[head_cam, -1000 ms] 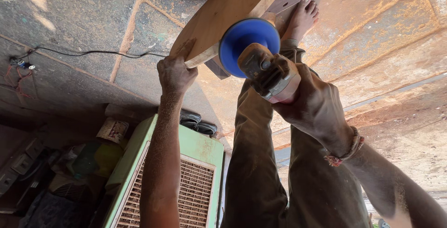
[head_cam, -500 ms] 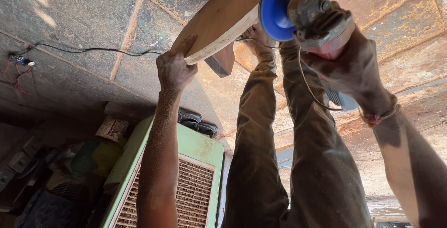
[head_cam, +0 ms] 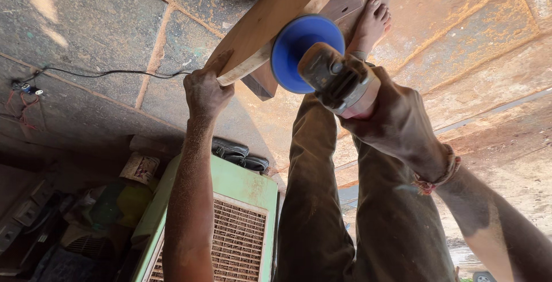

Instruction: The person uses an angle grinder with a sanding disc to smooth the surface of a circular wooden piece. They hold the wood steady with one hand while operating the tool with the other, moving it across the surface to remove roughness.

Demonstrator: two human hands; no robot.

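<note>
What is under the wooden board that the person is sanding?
Under the wooden board a dark wooden block props it above the dusty stone floor. The blue sanding disc and the board hide where the block meets the floor.

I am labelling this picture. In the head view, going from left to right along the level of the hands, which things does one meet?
Black cable → left hand → wooden board → blue sanding disc → grinder body → right hand.
</note>
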